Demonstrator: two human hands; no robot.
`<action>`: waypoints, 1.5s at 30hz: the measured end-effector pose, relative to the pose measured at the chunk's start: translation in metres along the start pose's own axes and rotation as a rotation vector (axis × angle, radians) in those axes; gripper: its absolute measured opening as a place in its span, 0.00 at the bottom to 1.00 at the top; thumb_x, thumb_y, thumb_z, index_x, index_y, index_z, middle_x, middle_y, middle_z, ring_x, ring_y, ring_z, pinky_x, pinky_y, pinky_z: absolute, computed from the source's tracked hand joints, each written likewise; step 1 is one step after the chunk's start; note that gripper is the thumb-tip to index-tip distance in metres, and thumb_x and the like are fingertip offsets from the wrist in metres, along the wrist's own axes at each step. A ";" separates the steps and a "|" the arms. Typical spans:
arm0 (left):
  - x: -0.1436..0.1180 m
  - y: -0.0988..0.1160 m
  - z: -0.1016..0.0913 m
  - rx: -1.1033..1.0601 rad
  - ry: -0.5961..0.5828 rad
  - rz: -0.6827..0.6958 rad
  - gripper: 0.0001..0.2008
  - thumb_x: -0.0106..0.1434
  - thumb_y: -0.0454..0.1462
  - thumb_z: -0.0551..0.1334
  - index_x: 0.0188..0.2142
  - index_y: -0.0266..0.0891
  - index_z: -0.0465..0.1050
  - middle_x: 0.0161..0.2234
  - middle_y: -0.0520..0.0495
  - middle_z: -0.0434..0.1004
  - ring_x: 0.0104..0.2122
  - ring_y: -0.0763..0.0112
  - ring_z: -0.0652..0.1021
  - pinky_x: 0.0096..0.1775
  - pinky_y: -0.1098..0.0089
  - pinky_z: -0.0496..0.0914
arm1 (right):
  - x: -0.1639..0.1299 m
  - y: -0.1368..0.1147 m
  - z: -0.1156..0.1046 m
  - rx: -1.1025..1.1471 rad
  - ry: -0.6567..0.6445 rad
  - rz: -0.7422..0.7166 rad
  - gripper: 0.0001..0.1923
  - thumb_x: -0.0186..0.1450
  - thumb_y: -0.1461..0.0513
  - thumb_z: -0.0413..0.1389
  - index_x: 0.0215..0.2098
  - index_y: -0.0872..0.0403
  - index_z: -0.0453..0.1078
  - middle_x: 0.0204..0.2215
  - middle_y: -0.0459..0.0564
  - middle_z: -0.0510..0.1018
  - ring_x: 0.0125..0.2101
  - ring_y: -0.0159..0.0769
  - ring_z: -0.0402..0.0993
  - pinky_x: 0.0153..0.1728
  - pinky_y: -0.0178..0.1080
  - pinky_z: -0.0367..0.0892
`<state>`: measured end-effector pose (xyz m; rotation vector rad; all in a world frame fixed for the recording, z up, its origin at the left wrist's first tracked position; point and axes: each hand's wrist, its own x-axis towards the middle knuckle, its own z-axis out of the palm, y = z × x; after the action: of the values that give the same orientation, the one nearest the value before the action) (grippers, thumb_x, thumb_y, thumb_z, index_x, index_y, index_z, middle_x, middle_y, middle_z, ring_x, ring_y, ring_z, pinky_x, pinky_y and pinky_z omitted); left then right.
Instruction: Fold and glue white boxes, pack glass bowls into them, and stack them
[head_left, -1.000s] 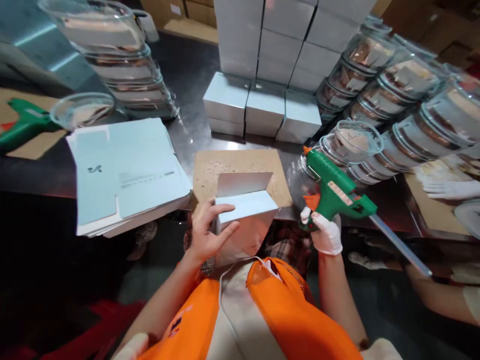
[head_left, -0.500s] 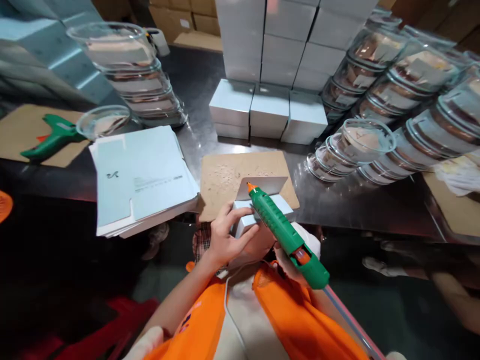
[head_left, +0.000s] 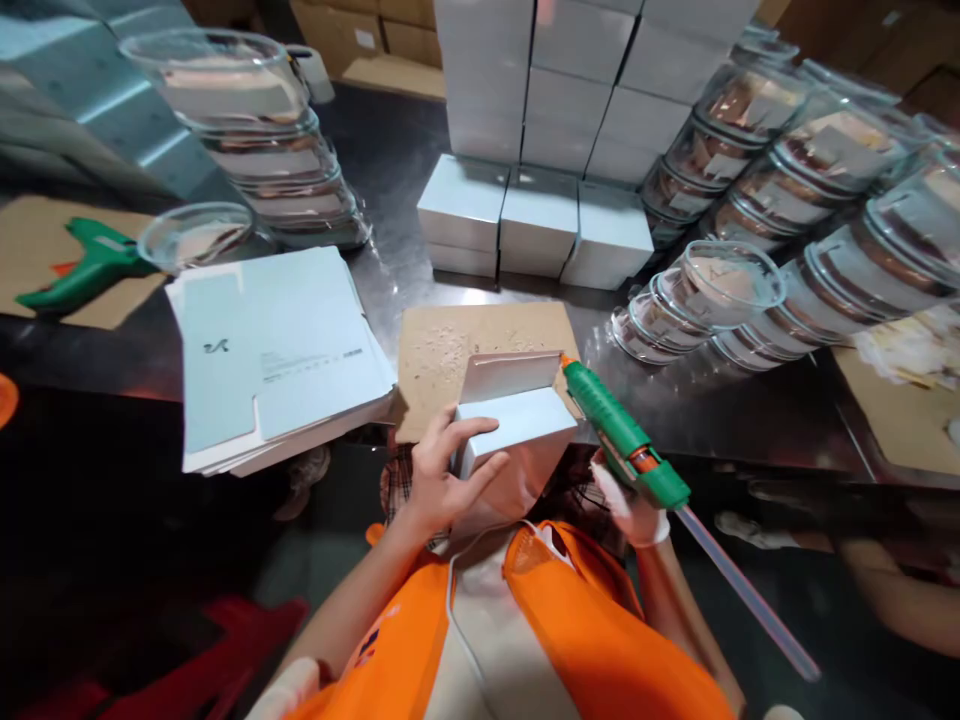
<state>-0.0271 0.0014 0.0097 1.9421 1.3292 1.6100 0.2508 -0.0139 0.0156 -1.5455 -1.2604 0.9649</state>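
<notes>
A white carton box [head_left: 517,415] sits at the table's near edge with one flap standing up at its far side. My left hand [head_left: 446,465] grips its left end, fingers over the top and thumb along the near side. In my right hand [head_left: 630,500], partly gloved in white, is a green hot glue gun [head_left: 615,415]. Its orange nozzle touches or nearly touches the right end of the raised flap. From the gun's rear a long clear glue stick [head_left: 750,595] sticks out. Beneath the box lies a brown cardboard sheet [head_left: 435,350] speckled with bits.
Flat white cartons [head_left: 300,350] are stacked at left, beside a second green glue gun [head_left: 86,265]. Clear round tubs [head_left: 277,170] stand behind them. Finished-looking white boxes [head_left: 540,215] line the back. More clear tubs [head_left: 690,290] fill the right. Another person's arm [head_left: 900,590] shows far right.
The glue gun has moved right along the flap's upper edge, from its left part to its right end. My right hand has shifted right with it; my left hand stays on the box.
</notes>
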 end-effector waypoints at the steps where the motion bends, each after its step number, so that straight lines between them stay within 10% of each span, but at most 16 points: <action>1: 0.000 -0.001 -0.001 0.004 0.003 -0.003 0.11 0.68 0.45 0.71 0.47 0.45 0.81 0.42 0.46 0.85 0.47 0.59 0.81 0.50 0.60 0.76 | 0.007 0.003 -0.004 0.010 0.018 0.025 0.16 0.55 0.47 0.70 0.31 0.47 0.77 0.25 0.48 0.81 0.26 0.44 0.77 0.31 0.48 0.80; 7: -0.001 -0.008 -0.003 -0.030 0.026 0.019 0.11 0.68 0.44 0.70 0.48 0.46 0.81 0.42 0.47 0.85 0.47 0.58 0.81 0.55 0.56 0.75 | 0.071 0.005 -0.017 0.100 -0.076 0.250 0.29 0.59 0.40 0.62 0.39 0.56 0.81 0.28 0.53 0.85 0.17 0.35 0.70 0.17 0.38 0.66; 12: -0.005 -0.019 -0.008 -0.059 0.023 -0.075 0.15 0.69 0.49 0.69 0.48 0.45 0.80 0.44 0.45 0.84 0.52 0.56 0.80 0.59 0.55 0.71 | 0.105 -0.005 -0.036 -0.024 -0.156 0.444 0.28 0.63 0.39 0.60 0.27 0.55 0.77 0.20 0.57 0.82 0.17 0.40 0.75 0.19 0.40 0.70; 15: -0.002 -0.021 -0.010 -0.077 0.031 -0.100 0.18 0.68 0.53 0.68 0.47 0.44 0.80 0.44 0.44 0.83 0.52 0.56 0.80 0.54 0.58 0.74 | 0.104 -0.020 -0.046 -0.127 -0.058 0.352 0.22 0.62 0.49 0.68 0.18 0.51 0.70 0.12 0.48 0.73 0.17 0.39 0.74 0.18 0.36 0.66; 18: 0.005 -0.018 -0.010 -0.149 0.020 -0.054 0.17 0.69 0.53 0.67 0.46 0.43 0.80 0.42 0.45 0.82 0.48 0.58 0.80 0.50 0.60 0.75 | 0.090 -0.044 -0.031 -0.127 0.012 0.210 0.12 0.59 0.53 0.71 0.27 0.50 0.78 0.25 0.48 0.83 0.31 0.41 0.82 0.29 0.35 0.73; 21: 0.009 -0.011 -0.009 -0.213 -0.011 0.013 0.17 0.70 0.53 0.66 0.47 0.44 0.80 0.41 0.45 0.81 0.47 0.59 0.81 0.47 0.61 0.76 | 0.074 -0.068 0.005 0.053 -0.185 0.083 0.20 0.57 0.49 0.72 0.43 0.49 0.83 0.42 0.49 0.88 0.43 0.43 0.83 0.41 0.40 0.78; 26: 0.006 -0.007 0.000 -0.245 -0.001 -0.046 0.18 0.69 0.54 0.66 0.45 0.44 0.80 0.56 0.37 0.78 0.58 0.49 0.80 0.54 0.55 0.76 | 0.067 -0.069 0.047 0.390 -0.374 0.145 0.23 0.49 0.49 0.76 0.39 0.51 0.82 0.34 0.46 0.85 0.36 0.40 0.83 0.39 0.39 0.78; 32: 0.010 -0.024 0.016 -0.533 0.089 -0.162 0.28 0.70 0.56 0.66 0.63 0.56 0.60 0.46 0.46 0.80 0.51 0.56 0.85 0.54 0.53 0.78 | 0.064 -0.040 0.022 0.287 -0.573 -0.141 0.42 0.48 0.27 0.67 0.44 0.49 0.83 0.58 0.57 0.82 0.57 0.51 0.79 0.57 0.49 0.75; 37: 0.013 -0.024 0.016 -0.466 0.000 -0.180 0.22 0.69 0.59 0.65 0.36 0.44 0.75 0.43 0.44 0.77 0.52 0.54 0.82 0.57 0.49 0.77 | 0.055 -0.054 0.013 -0.003 -0.629 -0.403 0.25 0.60 0.44 0.72 0.50 0.46 0.82 0.63 0.56 0.79 0.63 0.50 0.76 0.65 0.54 0.68; 42: 0.011 -0.013 0.013 -0.470 -0.068 -0.209 0.21 0.70 0.58 0.65 0.36 0.44 0.77 0.45 0.42 0.79 0.52 0.55 0.82 0.60 0.47 0.75 | 0.058 -0.055 0.015 -0.071 -0.717 -0.544 0.14 0.70 0.50 0.64 0.50 0.44 0.83 0.61 0.54 0.80 0.59 0.46 0.79 0.63 0.51 0.71; 45: 0.016 -0.010 0.001 -0.453 -0.042 -0.176 0.18 0.71 0.54 0.65 0.38 0.44 0.76 0.44 0.44 0.80 0.53 0.55 0.82 0.60 0.48 0.75 | 0.055 -0.040 0.007 0.036 -0.592 -0.452 0.23 0.63 0.45 0.70 0.53 0.43 0.80 0.66 0.55 0.75 0.61 0.47 0.76 0.61 0.51 0.74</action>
<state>-0.0314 0.0193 0.0125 1.5369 0.9790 1.6033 0.2419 0.0443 0.0502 -0.8950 -1.8879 1.1663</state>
